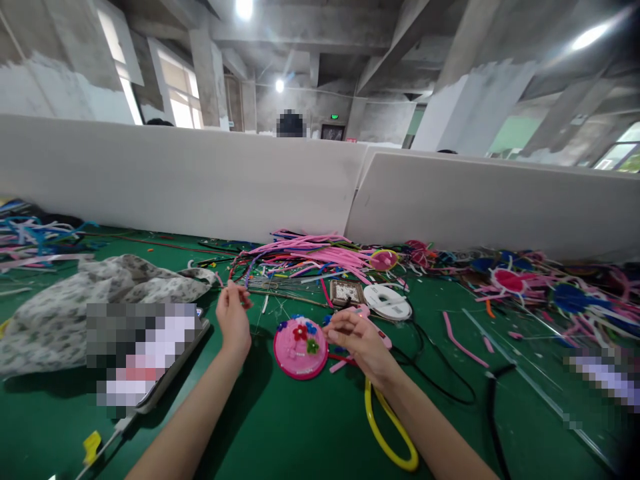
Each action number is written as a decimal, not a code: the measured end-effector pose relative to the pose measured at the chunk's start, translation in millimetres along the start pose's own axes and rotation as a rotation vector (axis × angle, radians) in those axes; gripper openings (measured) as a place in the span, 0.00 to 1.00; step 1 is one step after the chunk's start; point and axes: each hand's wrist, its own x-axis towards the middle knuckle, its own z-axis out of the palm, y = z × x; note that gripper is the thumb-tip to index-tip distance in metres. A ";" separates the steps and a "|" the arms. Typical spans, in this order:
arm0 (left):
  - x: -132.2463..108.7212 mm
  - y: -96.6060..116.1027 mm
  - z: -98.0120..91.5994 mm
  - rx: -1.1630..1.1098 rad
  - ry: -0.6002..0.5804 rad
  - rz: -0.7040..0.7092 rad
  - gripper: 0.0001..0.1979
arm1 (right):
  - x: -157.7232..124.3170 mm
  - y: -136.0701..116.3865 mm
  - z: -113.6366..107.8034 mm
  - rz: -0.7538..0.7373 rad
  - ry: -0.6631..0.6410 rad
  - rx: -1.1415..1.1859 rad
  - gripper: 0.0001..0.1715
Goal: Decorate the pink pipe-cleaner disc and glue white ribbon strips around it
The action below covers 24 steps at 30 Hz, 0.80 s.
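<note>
A round pink disc (295,357) with a darker pink rim lies on the green table, with small red, blue and green flowers (300,332) along its upper part. At its right edge is my right hand (357,340), fingertips pinched together; whether anything is between them is hidden. My left hand (233,317) is raised to the left of the disc, its fingers curled into a pinch. What it holds, if anything, is too small to make out. Fine clear threads show between the hands. Behind my right hand, partly covered, lies a pink glue gun (383,333).
Pink pipe cleaners (310,250) are heaped along a white partition (200,180). A white spool (387,302) lies by a small framed tray of beads (346,292). A yellow loop (371,413) passes under my right forearm. At left are a phone (150,360) and patterned cloth (130,280).
</note>
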 end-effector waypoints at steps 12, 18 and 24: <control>-32.0 8.6 8.4 0.256 -0.669 0.362 0.08 | -7.2 4.8 8.3 -0.400 0.193 -0.661 0.09; -52.6 4.2 12.0 0.307 -1.054 0.426 0.06 | -10.1 10.9 5.4 -0.717 0.177 -0.956 0.07; -48.9 2.3 11.1 0.270 -1.036 0.439 0.03 | -11.2 10.7 3.5 -0.881 0.076 -1.059 0.03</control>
